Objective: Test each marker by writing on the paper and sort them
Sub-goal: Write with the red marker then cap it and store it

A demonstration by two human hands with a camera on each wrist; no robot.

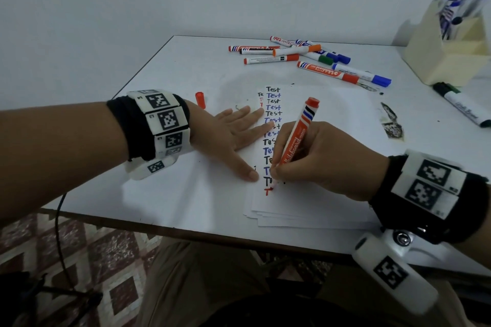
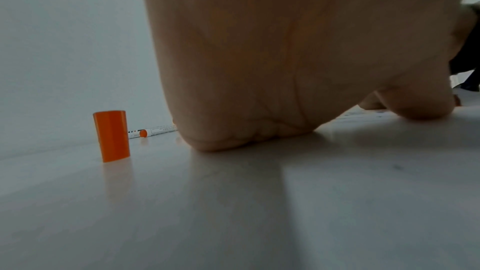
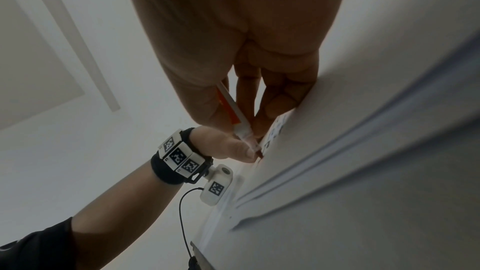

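My right hand (image 1: 313,159) grips an orange whiteboard marker (image 1: 297,135) like a pen, its tip (image 3: 258,154) touching the paper (image 1: 318,194) at a fresh red stroke below a column of "Test" words. My left hand (image 1: 233,135) lies flat with straight fingers on the paper's left side, pressing it down. The marker's orange cap (image 1: 199,99) (image 2: 111,136) stands upright on the table just beyond the left hand. A loose pile of markers (image 1: 305,57) in orange, blue and green lies at the back of the table.
A cream holder (image 1: 446,42) with blue markers stands at the back right. A dark-capped marker (image 1: 462,105) lies before it. An ink smudge (image 1: 392,121) marks the table right of the paper. The table's front edge (image 1: 212,236) runs close to my lap.
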